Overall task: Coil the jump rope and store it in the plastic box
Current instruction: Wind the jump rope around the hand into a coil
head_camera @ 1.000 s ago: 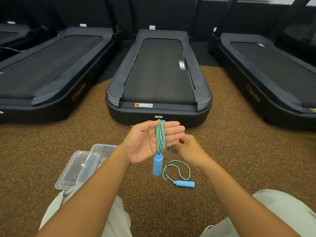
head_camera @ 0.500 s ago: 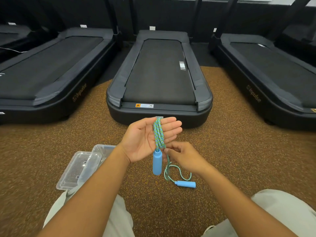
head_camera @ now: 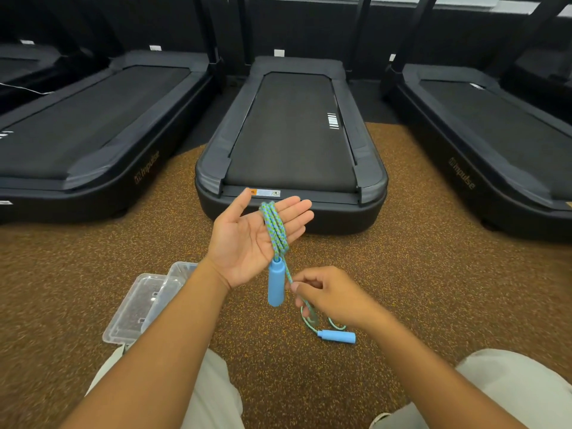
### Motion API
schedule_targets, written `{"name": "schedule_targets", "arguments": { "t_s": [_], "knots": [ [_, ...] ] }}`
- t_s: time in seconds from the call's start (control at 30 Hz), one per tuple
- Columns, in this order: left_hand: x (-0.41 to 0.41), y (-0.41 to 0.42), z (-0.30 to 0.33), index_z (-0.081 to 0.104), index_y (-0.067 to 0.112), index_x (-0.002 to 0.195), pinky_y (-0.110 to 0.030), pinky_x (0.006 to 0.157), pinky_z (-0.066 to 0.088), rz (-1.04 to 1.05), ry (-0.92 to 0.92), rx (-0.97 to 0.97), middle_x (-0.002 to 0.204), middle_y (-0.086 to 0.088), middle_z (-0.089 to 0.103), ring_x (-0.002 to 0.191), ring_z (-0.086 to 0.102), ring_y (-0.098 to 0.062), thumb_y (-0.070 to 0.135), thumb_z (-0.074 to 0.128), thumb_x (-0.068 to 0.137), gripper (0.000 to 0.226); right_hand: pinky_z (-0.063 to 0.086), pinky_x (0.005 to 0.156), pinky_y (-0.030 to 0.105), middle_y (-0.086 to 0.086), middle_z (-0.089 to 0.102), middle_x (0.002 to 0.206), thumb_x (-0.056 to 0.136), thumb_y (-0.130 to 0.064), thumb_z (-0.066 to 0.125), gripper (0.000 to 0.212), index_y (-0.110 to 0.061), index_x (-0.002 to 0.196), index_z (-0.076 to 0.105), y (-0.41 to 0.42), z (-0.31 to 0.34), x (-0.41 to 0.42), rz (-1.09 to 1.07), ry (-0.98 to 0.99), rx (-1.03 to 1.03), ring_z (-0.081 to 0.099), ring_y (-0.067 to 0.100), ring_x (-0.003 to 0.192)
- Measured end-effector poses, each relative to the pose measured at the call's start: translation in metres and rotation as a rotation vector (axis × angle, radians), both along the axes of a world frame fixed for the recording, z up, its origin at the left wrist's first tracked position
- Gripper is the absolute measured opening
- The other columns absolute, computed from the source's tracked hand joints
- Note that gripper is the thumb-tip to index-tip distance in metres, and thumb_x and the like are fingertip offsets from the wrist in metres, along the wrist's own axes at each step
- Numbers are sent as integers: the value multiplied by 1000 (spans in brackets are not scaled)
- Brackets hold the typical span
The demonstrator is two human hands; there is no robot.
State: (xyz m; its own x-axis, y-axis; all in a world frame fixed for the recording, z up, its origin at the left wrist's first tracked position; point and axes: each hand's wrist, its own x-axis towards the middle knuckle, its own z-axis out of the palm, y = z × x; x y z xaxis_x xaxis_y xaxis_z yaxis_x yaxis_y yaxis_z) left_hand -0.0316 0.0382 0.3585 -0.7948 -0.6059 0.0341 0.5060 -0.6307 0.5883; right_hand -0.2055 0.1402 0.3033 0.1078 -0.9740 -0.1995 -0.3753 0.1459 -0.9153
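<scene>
My left hand [head_camera: 247, 239] is held palm up with straight fingers. Several turns of the green-and-blue jump rope [head_camera: 275, 230] are wound around its fingers. One blue handle [head_camera: 276, 284] hangs down from the coil below the palm. My right hand [head_camera: 331, 295] pinches the loose rope just below the coil, lower and to the right. The remaining rope trails to the floor, where the second blue handle [head_camera: 337, 336] lies. The clear plastic box [head_camera: 182, 269] sits on the floor at the left, partly hidden by my left forearm.
The box's clear lid [head_camera: 136, 308] lies beside it on the brown speckled carpet [head_camera: 433, 274]. Three black treadmills stand ahead; the middle treadmill [head_camera: 291, 134] ends just beyond my left hand. My knees in light trousers frame the bottom.
My right hand has moved down and to the right along the rope, away from the coil. My left thumb has opened outward. Less loose rope lies on the floor.
</scene>
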Motion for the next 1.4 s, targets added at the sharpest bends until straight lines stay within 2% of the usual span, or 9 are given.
{"name": "schedule_targets", "arguments": {
  "t_s": [0.13,0.33,0.47,0.63,0.77,1.03,1.17,1.27,1.4],
  "knots": [
    [2,-4,-1,35,-5,152,-46,119,34,37,-18,3,155,-25,44,143,45,-37,63,30,101,85,50,56,24,-2,67,66,99,-31,63,17,-20,95,75,8,17,7,41,99,-65,64,15,57],
    [4,-5,-1,34,-5,152,-46,120,33,60,-25,6,155,-24,44,143,45,-36,64,29,101,86,47,51,22,2,60,55,100,-28,62,24,-16,85,76,22,47,8,50,139,-164,58,14,49],
    [1,-3,-1,37,-6,150,-46,122,29,90,-66,8,152,-25,48,141,47,-38,69,27,99,91,46,52,31,4,61,55,94,-28,70,20,-17,77,72,26,67,12,51,210,-310,50,6,47],
    [-1,-2,-4,35,-4,151,-47,124,24,78,-107,-5,151,-25,50,141,48,-38,73,26,97,95,32,51,17,-11,50,54,89,-20,76,10,-17,80,74,28,88,9,45,185,-418,38,2,50],
    [-3,0,-5,34,-5,151,-48,125,21,64,-111,-6,150,-26,50,141,47,-38,74,27,96,96,32,52,20,-1,53,57,89,-18,76,7,-19,82,75,29,99,7,33,180,-477,38,2,54],
    [-12,10,-6,37,-5,151,-45,116,38,-44,-163,-31,151,-25,48,130,54,-34,78,30,94,100,38,58,9,-25,71,72,90,-19,76,10,-25,96,82,20,113,-4,-82,275,-588,55,-6,57],
    [-19,19,-10,42,-7,148,-49,126,20,-132,-223,-117,152,-31,44,145,40,-41,76,25,96,100,49,64,19,-12,76,79,90,-20,76,6,-20,93,81,11,115,-13,-121,295,-591,67,2,68],
    [-28,26,-12,44,-4,148,-48,126,21,-166,-261,-144,148,-28,51,138,51,-36,77,23,95,99,56,77,31,-11,78,84,90,-22,76,6,-26,91,80,6,112,-20,-131,295,-575,72,7,80],
    [-36,33,-14,41,-2,150,-46,125,24,-244,-278,-167,152,-25,48,143,45,-37,80,26,90,103,57,81,37,-8,78,84,90,-23,76,5,-25,90,80,-2,102,-28,-165,255,-547,73,13,82]
  ]
}}
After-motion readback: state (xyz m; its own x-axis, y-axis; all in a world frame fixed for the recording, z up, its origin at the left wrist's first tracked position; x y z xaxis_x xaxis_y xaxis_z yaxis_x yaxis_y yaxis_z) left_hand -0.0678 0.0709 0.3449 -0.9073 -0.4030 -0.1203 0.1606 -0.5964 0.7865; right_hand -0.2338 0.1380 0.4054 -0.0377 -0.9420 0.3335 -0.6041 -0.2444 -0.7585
